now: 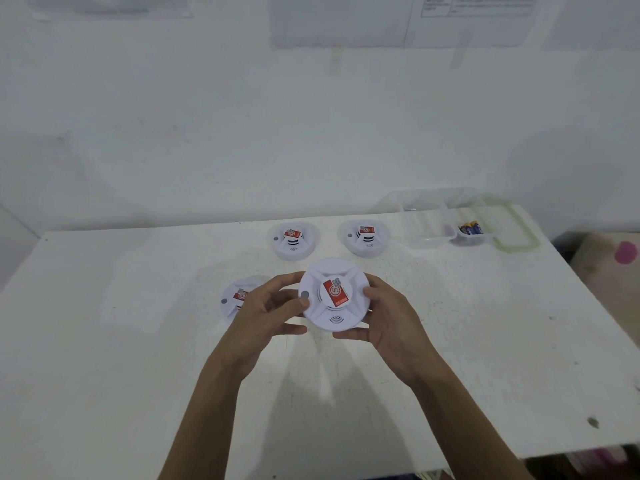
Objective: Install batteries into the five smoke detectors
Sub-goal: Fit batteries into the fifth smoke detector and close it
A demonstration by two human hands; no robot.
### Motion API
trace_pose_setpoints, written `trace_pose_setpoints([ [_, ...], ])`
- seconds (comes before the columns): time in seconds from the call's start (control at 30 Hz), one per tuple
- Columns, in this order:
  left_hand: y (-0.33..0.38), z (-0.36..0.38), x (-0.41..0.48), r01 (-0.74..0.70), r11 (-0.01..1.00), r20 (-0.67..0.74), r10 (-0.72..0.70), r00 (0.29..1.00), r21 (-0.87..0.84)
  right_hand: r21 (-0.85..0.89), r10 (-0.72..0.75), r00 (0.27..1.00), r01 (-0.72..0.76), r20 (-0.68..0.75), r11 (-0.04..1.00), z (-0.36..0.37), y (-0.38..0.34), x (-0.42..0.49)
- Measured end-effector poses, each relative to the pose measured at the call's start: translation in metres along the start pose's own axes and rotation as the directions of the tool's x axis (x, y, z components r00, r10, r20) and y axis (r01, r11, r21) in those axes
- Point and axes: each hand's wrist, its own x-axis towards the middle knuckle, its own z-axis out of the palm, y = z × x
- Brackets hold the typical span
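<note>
I hold a round white smoke detector (334,296) with a red label above the table, its face tilted toward me. My left hand (266,315) grips its left rim and my right hand (391,320) grips its right rim and underside. Three more white detectors lie on the table: one (235,299) partly behind my left hand, one (293,240) at the back middle, one (365,237) to its right. Blue and yellow batteries (470,229) lie in a clear plastic container (433,237) at the back right.
The white table (138,341) meets a white wall at the back. Its right edge runs diagonally near a brown surface with a pink spot (625,252). A clear lid with a green rim (512,233) lies beside the container.
</note>
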Motion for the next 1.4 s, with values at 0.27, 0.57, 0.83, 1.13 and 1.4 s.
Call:
trace_pose_setpoints([
  [0.27,-0.001,-0.002,-0.001,0.003,1.000,-0.013,-0.003,1.000,0.001,-0.010,-0.002,1.000,0.002,-0.002,1.000,0.002,0.001,-0.001],
  [0.57,-0.002,-0.003,0.000,0.009,1.000,-0.017,-0.008,1.000,0.007,-0.036,0.000,0.999,-0.001,-0.032,0.999,0.004,-0.002,-0.003],
  [0.83,-0.003,-0.004,-0.001,0.008,1.000,-0.018,-0.007,1.000,0.008,-0.045,0.001,0.999,-0.003,-0.037,0.999,0.007,-0.002,-0.003],
  [1.13,-0.004,-0.008,-0.001,0.005,1.000,-0.021,-0.005,1.000,0.008,-0.040,0.009,1.000,-0.010,-0.026,0.999,0.010,-0.001,-0.002],
  [1.4,-0.002,-0.013,-0.001,0.002,1.000,-0.008,-0.001,1.000,0.010,-0.047,0.015,0.999,-0.017,-0.035,0.999,0.013,-0.001,0.002],
])
